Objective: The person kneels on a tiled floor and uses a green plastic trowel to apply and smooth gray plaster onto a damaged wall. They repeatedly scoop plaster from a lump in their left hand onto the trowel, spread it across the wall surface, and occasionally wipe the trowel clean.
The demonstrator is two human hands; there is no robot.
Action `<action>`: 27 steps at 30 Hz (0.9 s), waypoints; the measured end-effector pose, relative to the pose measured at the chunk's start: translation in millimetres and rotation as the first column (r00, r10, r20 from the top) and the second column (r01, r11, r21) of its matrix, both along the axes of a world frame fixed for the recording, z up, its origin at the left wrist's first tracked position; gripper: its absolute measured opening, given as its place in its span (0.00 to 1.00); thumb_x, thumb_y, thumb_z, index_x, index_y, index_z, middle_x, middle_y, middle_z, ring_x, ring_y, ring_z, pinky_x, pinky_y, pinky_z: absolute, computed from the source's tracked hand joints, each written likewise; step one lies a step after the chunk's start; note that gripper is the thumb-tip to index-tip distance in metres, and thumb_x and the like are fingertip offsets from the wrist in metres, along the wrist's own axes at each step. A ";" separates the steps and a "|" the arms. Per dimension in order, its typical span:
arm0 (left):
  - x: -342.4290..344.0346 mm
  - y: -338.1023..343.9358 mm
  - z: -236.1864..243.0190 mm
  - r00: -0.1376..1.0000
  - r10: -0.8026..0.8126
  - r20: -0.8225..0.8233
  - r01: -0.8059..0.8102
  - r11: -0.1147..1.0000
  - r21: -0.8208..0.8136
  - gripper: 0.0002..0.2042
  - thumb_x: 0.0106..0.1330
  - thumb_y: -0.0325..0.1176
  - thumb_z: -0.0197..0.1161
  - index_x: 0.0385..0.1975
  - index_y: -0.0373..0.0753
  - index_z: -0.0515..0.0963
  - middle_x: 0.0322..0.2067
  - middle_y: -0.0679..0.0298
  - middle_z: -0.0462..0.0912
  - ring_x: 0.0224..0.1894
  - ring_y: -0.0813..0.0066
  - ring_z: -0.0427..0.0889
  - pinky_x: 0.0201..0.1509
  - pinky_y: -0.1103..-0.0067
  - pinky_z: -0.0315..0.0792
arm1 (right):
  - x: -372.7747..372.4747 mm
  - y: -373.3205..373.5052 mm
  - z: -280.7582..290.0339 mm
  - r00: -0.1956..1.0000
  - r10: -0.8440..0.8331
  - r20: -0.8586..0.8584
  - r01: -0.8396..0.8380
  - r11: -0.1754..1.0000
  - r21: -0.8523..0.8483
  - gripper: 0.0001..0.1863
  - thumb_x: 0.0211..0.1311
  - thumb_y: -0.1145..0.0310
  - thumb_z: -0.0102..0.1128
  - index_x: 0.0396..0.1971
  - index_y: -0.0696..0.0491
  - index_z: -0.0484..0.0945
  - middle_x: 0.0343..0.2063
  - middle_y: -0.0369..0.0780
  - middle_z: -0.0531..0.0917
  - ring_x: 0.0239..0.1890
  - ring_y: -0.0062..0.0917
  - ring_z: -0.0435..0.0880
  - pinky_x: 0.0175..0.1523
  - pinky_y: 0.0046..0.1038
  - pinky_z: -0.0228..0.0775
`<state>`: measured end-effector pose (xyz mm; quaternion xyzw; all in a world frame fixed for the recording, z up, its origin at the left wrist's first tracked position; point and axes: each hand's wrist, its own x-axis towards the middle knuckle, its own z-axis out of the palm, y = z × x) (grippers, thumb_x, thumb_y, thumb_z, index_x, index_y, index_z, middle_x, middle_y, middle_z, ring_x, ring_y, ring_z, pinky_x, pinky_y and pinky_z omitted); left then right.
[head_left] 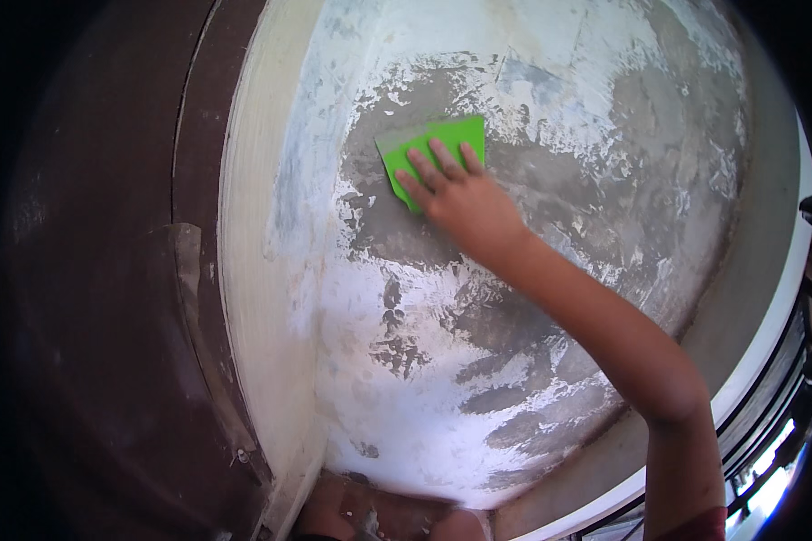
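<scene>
My right hand (pixel 460 198) presses a green sheet (pixel 460 131), which looks like sandpaper, against the patchy wall (pixel 559 343), its fingers spread over the sheet. The sheet lies on a grey patch in the upper middle of the wall, with flaking white coating around it. My right forearm reaches up from the lower right. My left hand is not in view.
A dark brown panel (pixel 99 270) with a pale frame (pixel 253 270) stands at the left. A curved-looking ledge (pixel 731 316) and black railing (pixel 776 424) run along the right. My legs (pixel 325 505) show at the bottom, above a reddish floor (pixel 406 505).
</scene>
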<state>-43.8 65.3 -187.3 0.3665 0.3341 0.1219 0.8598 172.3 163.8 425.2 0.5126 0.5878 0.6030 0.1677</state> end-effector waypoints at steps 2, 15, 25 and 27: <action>0.9 -0.2 -0.8 1.000 0.002 0.009 -0.002 1.000 -0.019 0.19 0.74 0.42 0.47 0.60 0.43 0.70 0.40 0.65 0.83 0.41 0.65 0.82 0.44 0.74 0.77 | 5.0 -5.3 -18.0 0.999 0.036 -0.015 -0.036 0.999 -0.012 0.26 0.63 0.70 0.54 0.62 0.53 0.71 0.65 0.48 0.69 0.68 0.45 0.67 0.69 0.53 0.58; -2.0 -2.5 -8.7 0.992 0.049 0.118 -0.032 0.989 -0.142 0.18 0.74 0.42 0.47 0.59 0.43 0.71 0.38 0.66 0.82 0.39 0.66 0.81 0.42 0.74 0.77 | -13.7 -68.7 -99.5 0.984 -0.137 -0.111 0.091 0.934 -0.347 0.29 0.63 0.69 0.53 0.65 0.56 0.66 0.66 0.52 0.67 0.67 0.50 0.66 0.67 0.55 0.61; -6.8 -1.7 -21.1 0.927 0.177 0.331 -0.005 0.888 -0.461 0.18 0.74 0.42 0.48 0.59 0.44 0.71 0.37 0.66 0.82 0.38 0.66 0.81 0.41 0.74 0.76 | -43.1 -44.8 1.7 0.982 0.189 -0.029 -0.191 0.978 -0.082 0.31 0.62 0.73 0.53 0.67 0.40 0.65 0.65 0.35 0.72 0.70 0.27 0.65 0.76 0.40 0.47; -9.0 -3.2 -24.2 0.905 0.211 0.370 0.014 0.853 -0.521 0.18 0.74 0.42 0.48 0.59 0.44 0.71 0.36 0.66 0.82 0.37 0.66 0.81 0.40 0.74 0.76 | -37.6 -18.8 33.4 0.996 0.075 -0.045 -0.081 0.986 -0.146 0.30 0.62 0.71 0.53 0.66 0.40 0.66 0.66 0.35 0.71 0.69 0.29 0.66 0.76 0.41 0.48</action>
